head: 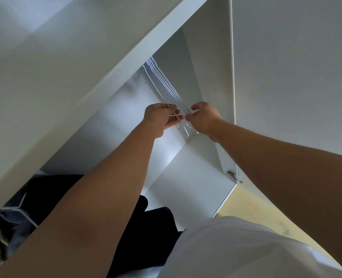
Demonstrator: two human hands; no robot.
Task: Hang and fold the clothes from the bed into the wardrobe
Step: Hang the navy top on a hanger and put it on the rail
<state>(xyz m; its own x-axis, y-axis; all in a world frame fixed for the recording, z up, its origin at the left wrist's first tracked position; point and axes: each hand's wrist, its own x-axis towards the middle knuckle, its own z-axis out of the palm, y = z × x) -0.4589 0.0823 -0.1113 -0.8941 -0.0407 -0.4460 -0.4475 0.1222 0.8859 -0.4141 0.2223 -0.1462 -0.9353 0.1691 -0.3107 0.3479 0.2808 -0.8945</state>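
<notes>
Inside the wardrobe [196,157], the left hand [159,119] pinches one white hanger [175,115] while the right hand [205,117] clasps the other hangers [166,85] steady, seemingly to free one for hanging clothes

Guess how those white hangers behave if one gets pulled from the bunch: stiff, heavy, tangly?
Probably light: the white hangers are thin rods, and the left hand pinches one by fingertips. Likely stiff: their long edges run straight, no sag. Apt to snag: they sit packed together, and one crosses the others beside the right hand.
</notes>
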